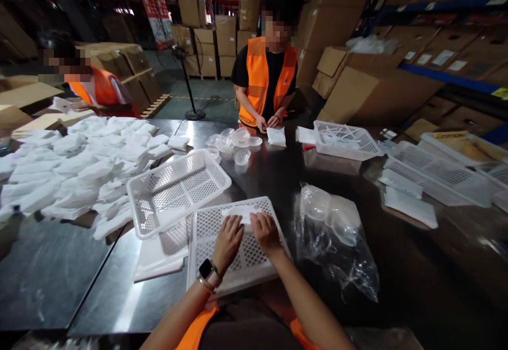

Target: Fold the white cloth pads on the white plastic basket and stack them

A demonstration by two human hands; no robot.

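Note:
A white plastic basket (254,254) with a mesh surface sits directly in front of me on the metal table. Over its far part lies a flat white packet (242,212). My left hand (229,236), with a watch on the wrist, has its fingers closed at the packet's near edge. Beside it, my right hand (265,231) is curled with fingertips on the packet's right end. The thumbs are mostly hidden from view. A second white basket (180,191) tilts at the upper left, with flat white sheets or bags (159,254) partly beneath it.
A large heap of white wrapped packets (79,164) covers the left. Clear plastic bowls (232,141) stand farther off; more lie in a clear bag (337,228) at right. Across the table a co-worker (266,69) handles a white packet (277,136). More baskets (345,141) line the right.

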